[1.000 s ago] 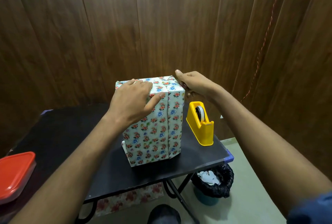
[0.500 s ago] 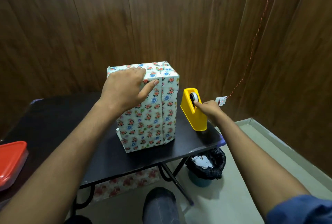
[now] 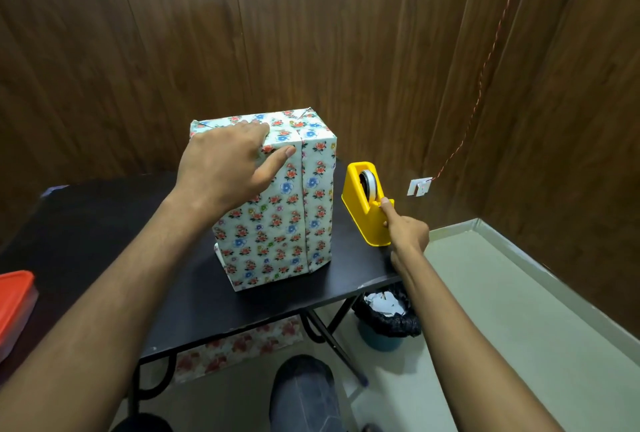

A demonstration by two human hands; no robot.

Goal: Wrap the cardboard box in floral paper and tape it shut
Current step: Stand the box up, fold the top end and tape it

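We are pinching the tape end at the cutter of the yellow tape dispenser (image 3: 366, 204) with our right hand (image 3: 405, 232), near the right edge of the black table (image 3: 104, 223). Our left hand (image 3: 227, 161) is pressing the top flap of the floral-wrapped box (image 3: 277, 210) with fingers spread flat and thumb on the front seam. The box is standing upright mid-table, beside the dispenser. The paper is looking fully folded; taping the top seam seems to be remaining. We are seeing no readable writing or brand.
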